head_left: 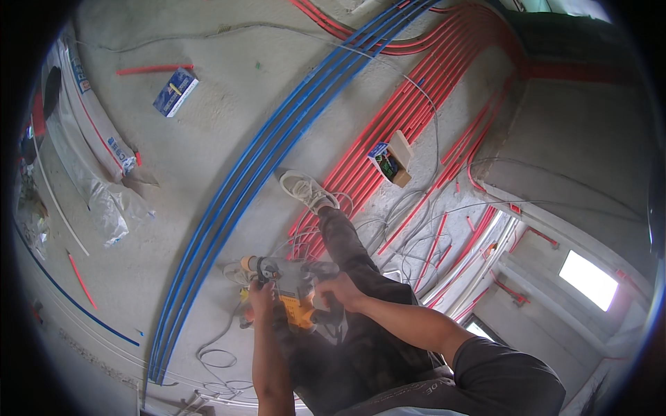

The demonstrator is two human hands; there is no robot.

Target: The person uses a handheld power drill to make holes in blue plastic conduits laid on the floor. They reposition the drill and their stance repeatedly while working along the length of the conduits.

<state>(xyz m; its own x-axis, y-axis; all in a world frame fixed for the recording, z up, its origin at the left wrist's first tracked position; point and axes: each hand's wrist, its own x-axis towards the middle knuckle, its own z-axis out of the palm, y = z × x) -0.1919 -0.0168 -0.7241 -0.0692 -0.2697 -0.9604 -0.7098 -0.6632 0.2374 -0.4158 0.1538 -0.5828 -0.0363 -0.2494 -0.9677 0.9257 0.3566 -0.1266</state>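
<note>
A yellow-and-black power tool [297, 309] is held low in front of my legs, and it looks like a hammer drill. My left hand [261, 298] is closed around its dark front part, beside a round tan piece [248, 263]. On the tool's other end, my right hand [338, 290] is wrapped round the rear grip. Haze like dust blurs the area around the tool, so its working tip cannot be made out. One of my shoes [305, 189] stands between the blue pipes and the red pipes; the other is partly hidden behind the tool.
Blue pipes [244, 179] curve along the floor at my left, and red pipes [388, 135] run ahead. An open box [400, 158] rests on the red pipes. Loose grey cable [216, 355] coils near the tool. A blue box [175, 92] and wrapped bundles [97, 125] lie farther left.
</note>
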